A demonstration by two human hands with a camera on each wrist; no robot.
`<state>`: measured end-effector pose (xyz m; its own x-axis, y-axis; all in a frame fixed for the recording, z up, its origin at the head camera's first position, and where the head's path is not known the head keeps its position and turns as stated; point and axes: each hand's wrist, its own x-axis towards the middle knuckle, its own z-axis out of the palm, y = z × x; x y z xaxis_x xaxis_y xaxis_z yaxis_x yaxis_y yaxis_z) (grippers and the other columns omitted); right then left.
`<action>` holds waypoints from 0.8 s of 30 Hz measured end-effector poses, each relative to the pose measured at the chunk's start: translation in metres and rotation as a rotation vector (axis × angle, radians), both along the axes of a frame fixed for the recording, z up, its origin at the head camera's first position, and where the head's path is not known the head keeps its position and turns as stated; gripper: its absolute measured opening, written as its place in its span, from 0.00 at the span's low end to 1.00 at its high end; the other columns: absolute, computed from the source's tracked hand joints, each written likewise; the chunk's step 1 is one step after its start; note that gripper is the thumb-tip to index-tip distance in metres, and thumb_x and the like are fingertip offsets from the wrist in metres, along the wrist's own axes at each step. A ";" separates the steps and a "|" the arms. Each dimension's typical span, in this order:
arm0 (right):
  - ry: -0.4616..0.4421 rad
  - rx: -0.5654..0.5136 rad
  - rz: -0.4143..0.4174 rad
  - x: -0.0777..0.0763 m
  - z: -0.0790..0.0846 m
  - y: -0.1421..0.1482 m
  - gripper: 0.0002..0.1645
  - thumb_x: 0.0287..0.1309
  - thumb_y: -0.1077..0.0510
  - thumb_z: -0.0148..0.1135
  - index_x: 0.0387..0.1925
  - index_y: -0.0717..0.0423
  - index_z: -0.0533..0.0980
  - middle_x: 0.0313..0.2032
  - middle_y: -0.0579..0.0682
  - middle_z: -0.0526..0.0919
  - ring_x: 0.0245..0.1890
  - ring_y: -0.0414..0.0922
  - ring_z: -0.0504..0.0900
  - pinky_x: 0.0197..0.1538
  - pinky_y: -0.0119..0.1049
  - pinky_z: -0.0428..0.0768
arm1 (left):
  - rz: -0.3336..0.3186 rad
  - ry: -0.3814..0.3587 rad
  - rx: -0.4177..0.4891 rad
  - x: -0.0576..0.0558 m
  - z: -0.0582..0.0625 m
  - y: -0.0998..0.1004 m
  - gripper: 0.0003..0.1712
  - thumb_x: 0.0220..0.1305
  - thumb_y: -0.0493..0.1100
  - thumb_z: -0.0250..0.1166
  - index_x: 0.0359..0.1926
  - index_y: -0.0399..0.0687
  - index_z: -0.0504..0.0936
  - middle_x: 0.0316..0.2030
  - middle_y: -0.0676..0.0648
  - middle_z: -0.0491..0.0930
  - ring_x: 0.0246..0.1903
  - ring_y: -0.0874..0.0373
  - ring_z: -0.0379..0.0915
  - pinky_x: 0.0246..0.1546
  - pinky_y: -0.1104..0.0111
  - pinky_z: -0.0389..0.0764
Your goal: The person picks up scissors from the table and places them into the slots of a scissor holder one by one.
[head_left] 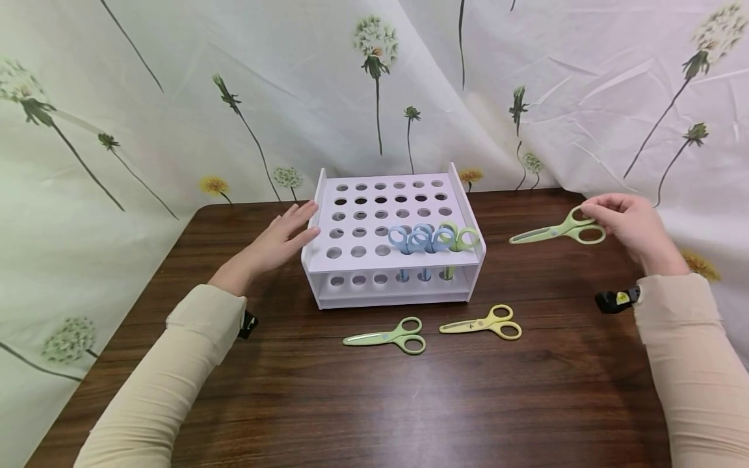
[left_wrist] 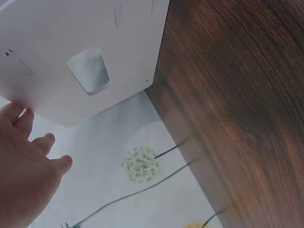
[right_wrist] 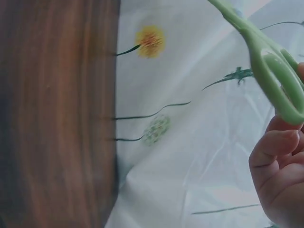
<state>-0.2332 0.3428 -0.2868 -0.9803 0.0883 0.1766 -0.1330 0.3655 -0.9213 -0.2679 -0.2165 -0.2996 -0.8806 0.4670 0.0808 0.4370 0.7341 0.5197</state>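
Observation:
My right hand (head_left: 629, 224) pinches a pair of green scissors (head_left: 562, 231) by one handle loop, held over the right side of the table with the blades pointing left. In the right wrist view the green handle (right_wrist: 266, 66) hangs beyond the curled fingers. At the left side wall of a white holed rack (head_left: 351, 261) is my left hand (head_left: 275, 240), its fingers spread and fingertips right at the panel. Several scissors stand in the rack's front right holes, loops up: blue scissors (head_left: 399, 240) and green scissors (head_left: 468, 239).
In front of the rack, another pair of green scissors (head_left: 386, 337) and a pair of yellow scissors (head_left: 476, 325) lie flat on the dark wooden table (head_left: 409, 409). A white flowered cloth (head_left: 281, 91) hangs behind and along the left side.

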 end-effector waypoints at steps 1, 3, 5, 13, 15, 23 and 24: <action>0.006 -0.041 0.014 0.000 0.003 -0.002 0.10 0.57 0.59 0.62 0.24 0.42 0.82 0.22 0.34 0.80 0.17 0.33 0.68 0.20 0.24 0.67 | -0.002 0.001 -0.001 0.000 0.000 0.000 0.37 0.69 0.60 0.44 0.71 0.47 0.50 0.71 0.48 0.44 0.69 0.50 0.30 0.64 0.52 0.32; 0.024 -0.118 0.041 0.000 0.008 -0.005 0.08 0.57 0.61 0.62 0.25 0.48 0.83 0.23 0.38 0.82 0.19 0.33 0.72 0.22 0.24 0.70 | -0.004 0.002 -0.002 0.000 0.000 -0.001 0.37 0.69 0.60 0.43 0.71 0.46 0.49 0.71 0.48 0.44 0.69 0.50 0.29 0.64 0.51 0.31; 0.039 -0.169 0.061 0.000 0.012 -0.008 0.07 0.57 0.63 0.62 0.25 0.53 0.83 0.23 0.40 0.82 0.21 0.33 0.73 0.23 0.23 0.71 | -0.007 0.001 -0.003 0.000 0.000 -0.001 0.37 0.69 0.60 0.43 0.71 0.46 0.49 0.71 0.48 0.43 0.68 0.49 0.29 0.64 0.51 0.31; 0.066 -0.052 0.014 0.001 0.032 -0.018 0.05 0.56 0.61 0.63 0.27 0.52 0.83 0.23 0.36 0.81 0.26 0.34 0.72 0.28 0.23 0.69 | -0.008 -0.001 -0.009 0.000 0.000 -0.001 0.37 0.69 0.60 0.43 0.71 0.47 0.49 0.71 0.48 0.43 0.69 0.50 0.29 0.64 0.51 0.31; 0.085 -0.058 0.024 0.000 0.038 -0.021 0.06 0.56 0.62 0.62 0.26 0.52 0.83 0.23 0.37 0.81 0.27 0.34 0.73 0.29 0.23 0.70 | -0.014 -0.002 -0.011 0.000 0.001 -0.001 0.37 0.70 0.59 0.43 0.71 0.46 0.48 0.71 0.48 0.43 0.68 0.49 0.29 0.64 0.51 0.31; 0.159 -0.246 0.086 -0.003 0.057 -0.037 0.04 0.54 0.67 0.63 0.25 0.61 0.82 0.20 0.45 0.81 0.19 0.36 0.73 0.21 0.24 0.70 | -0.012 -0.001 -0.005 -0.001 0.000 -0.001 0.37 0.70 0.59 0.43 0.71 0.47 0.49 0.71 0.48 0.43 0.68 0.50 0.29 0.64 0.51 0.31; 0.155 -0.247 0.085 -0.003 0.059 -0.039 0.05 0.54 0.67 0.63 0.25 0.60 0.82 0.20 0.45 0.81 0.19 0.36 0.73 0.21 0.24 0.70 | -0.010 -0.001 -0.004 0.000 0.000 -0.001 0.37 0.69 0.60 0.43 0.71 0.47 0.49 0.71 0.48 0.43 0.69 0.50 0.29 0.64 0.51 0.31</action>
<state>-0.2362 0.3041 -0.2279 -0.9490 0.0656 0.3083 -0.2998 0.1142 -0.9472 -0.2684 -0.2177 -0.2995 -0.8760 0.4760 0.0777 0.4436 0.7320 0.5171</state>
